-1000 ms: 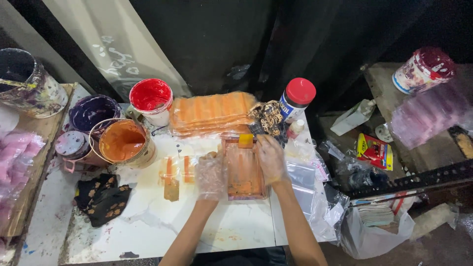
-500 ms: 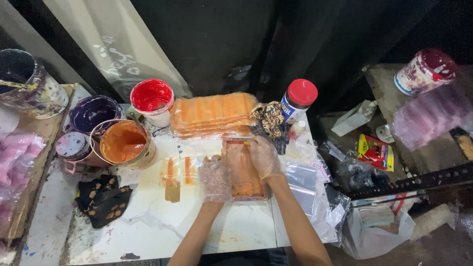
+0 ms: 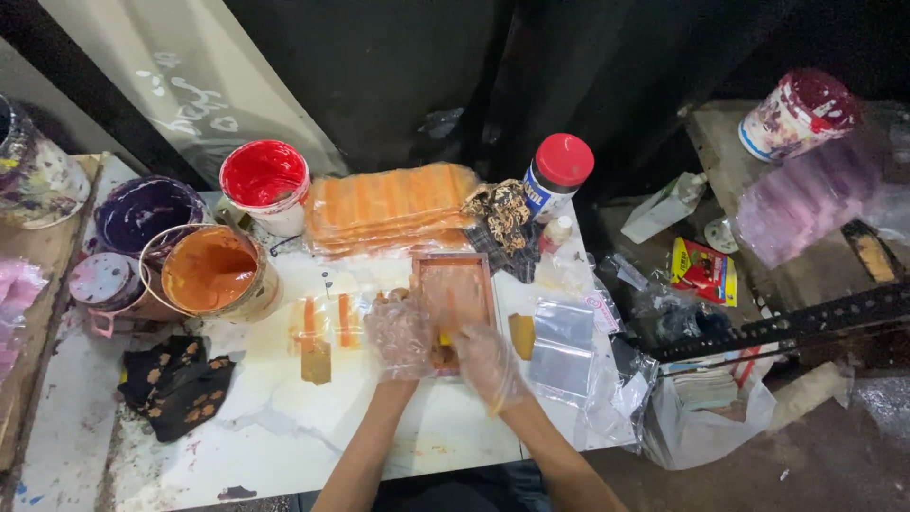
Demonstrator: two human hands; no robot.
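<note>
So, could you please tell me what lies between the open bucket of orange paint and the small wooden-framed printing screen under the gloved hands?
In the head view, a clear plastic pouch with two orange stripes lies on the white table between them.

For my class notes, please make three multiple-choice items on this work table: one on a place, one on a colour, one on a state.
1. Where is the stack of orange sheets?
A. behind the wooden frame
B. on the floor
C. inside a bucket

2. What colour is the jar lid?
A. green
B. red
C. yellow

3. How are the hands?
A. bare
B. in thin clear gloves
C. in pockets

Answers: 1 A, the stack lies just beyond the frame. 2 B, the lid is red. 3 B, left hand and right hand show clear plastic over them.
</note>
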